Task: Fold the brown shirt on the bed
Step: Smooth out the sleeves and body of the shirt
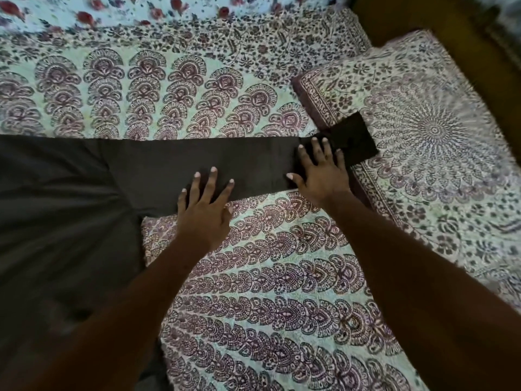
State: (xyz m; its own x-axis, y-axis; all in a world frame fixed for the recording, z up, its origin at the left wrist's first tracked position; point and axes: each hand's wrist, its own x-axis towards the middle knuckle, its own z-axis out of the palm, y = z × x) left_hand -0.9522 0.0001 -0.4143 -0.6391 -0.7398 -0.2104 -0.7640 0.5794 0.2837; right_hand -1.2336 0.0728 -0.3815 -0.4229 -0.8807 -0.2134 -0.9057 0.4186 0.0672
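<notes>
The brown shirt point(62, 210) lies spread on the bed, its body filling the left side. One long sleeve point(197, 159) stretches flat to the right, and its cuff point(355, 139) rests on the edge of a pillow. My left hand point(205, 204) lies flat on the sleeve's lower edge with fingers spread. My right hand point(321, 170) presses palm-down on the sleeve near the cuff, fingers apart. Neither hand grips the cloth.
The bed is covered by a patterned sheet point(253, 277) in maroon and pale green. A matching pillow point(423, 142) lies at the right. A floral blanket point(112, 9) runs along the far edge. A brown floor or frame point(423, 15) shows at the top right.
</notes>
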